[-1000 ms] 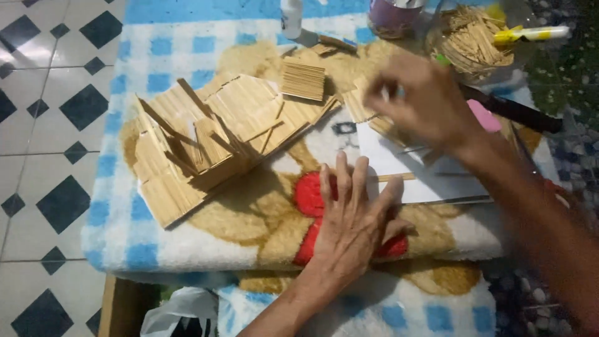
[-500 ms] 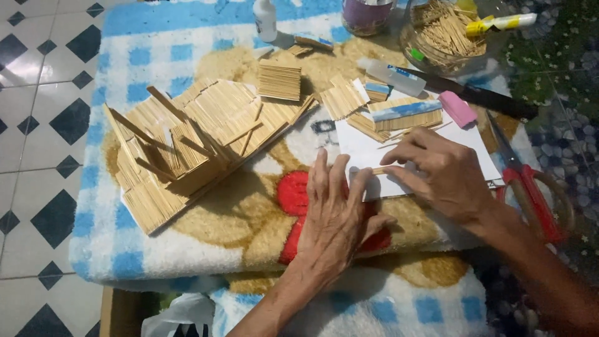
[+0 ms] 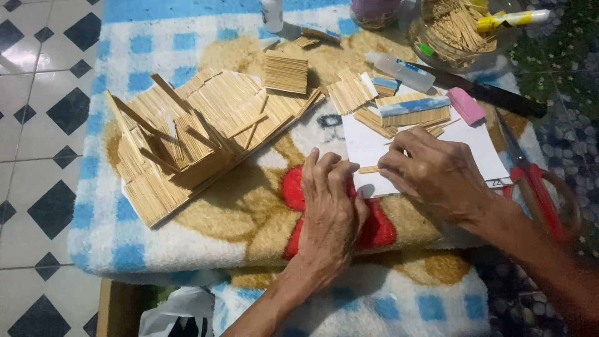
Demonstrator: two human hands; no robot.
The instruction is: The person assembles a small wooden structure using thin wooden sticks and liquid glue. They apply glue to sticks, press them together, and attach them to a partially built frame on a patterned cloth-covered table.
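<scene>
The left hand (image 3: 331, 206) lies flat, fingers together, pinning the near-left edge of the white paper sheet (image 3: 480, 143) steady; on that sheet the right hand (image 3: 437, 178) pinches a thin pale wooden stick (image 3: 368, 169) flat.

Two hands (image 3: 331, 212), one stick model (image 3: 193, 134), one scissors (image 3: 536, 187), one glue bottle (image 3: 399, 70).

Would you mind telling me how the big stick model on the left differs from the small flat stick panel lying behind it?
The stick model is large and built up, with walls and slanted struts rising off its base; the stick panel is small, square and lies flat. The model sits left of the left hand; the panel lies farther back, near the white bottle. Both are pale wooden sticks set side by side, resting on the blanket.
</scene>
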